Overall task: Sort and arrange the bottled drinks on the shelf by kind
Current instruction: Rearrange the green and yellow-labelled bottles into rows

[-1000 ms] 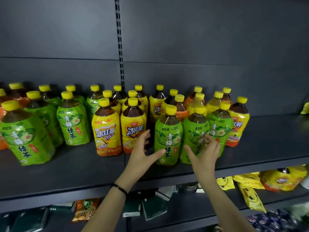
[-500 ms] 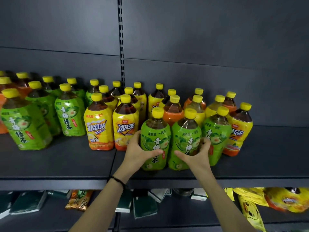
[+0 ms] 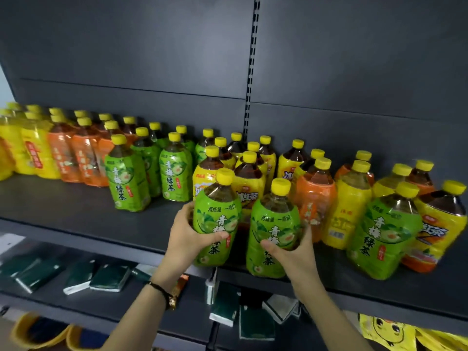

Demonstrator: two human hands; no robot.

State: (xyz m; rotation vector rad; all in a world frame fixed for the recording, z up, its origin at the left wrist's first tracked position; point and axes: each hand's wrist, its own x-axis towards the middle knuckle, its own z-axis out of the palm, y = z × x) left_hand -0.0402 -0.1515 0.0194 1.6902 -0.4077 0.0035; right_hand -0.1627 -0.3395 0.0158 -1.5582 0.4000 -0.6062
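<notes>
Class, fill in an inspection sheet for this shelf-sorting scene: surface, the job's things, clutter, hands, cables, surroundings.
Surface: dark grey shelf, bare at front left.
Job's things: green-label bottles grouped left of centre; orange-label bottles and yellow-label bottles grouped far left; mixed kinds at right, including another green-label bottle.
Clutter: nothing seen on this shelf.
Hands: left hand grips one green tea bottle; right hand grips a second green tea bottle.
Cables: nothing seen.
Surroundings: dark green packets on the lower shelf; yellow snack bag bottom right.
</notes>
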